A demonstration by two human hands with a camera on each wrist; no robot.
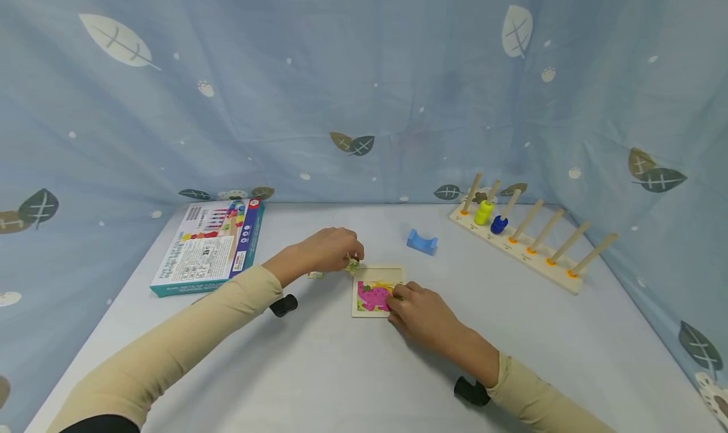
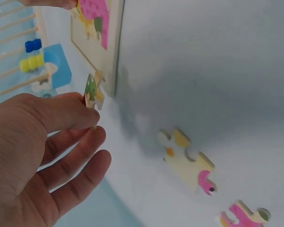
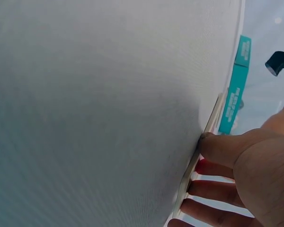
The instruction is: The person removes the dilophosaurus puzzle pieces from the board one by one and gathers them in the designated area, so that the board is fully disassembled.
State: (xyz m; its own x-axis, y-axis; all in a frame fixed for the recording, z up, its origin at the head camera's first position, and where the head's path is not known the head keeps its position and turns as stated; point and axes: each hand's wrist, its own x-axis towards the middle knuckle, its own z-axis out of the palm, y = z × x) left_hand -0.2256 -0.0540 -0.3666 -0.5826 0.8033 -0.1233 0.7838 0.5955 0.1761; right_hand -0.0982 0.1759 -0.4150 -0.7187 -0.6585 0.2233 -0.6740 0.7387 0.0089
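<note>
My left hand [image 1: 332, 248] pinches a small jigsaw piece [image 2: 91, 91] with green and yellow print between thumb and fingertips. It holds the piece just off the upper left corner of a wooden puzzle tray [image 1: 378, 272]. Inside the tray lies a partly assembled pink dinosaur picture [image 1: 374, 298], with bare wood along the far side. My right hand [image 1: 423, 316] grips the tray's right edge, thumb against the side and fingers over the top. Two loose pieces show in the left wrist view: a cream one [image 2: 185, 161] with a pink patch, and a pink one [image 2: 244, 216].
At the left lies a flat game box [image 1: 207, 250] with teal sides. A blue curved block [image 1: 422, 242] sits beyond the tray. Back right stands a wooden peg board [image 1: 534, 256] with yellow and blue beads on two pegs. A patterned curtain [image 1: 364, 91] hangs behind the table.
</note>
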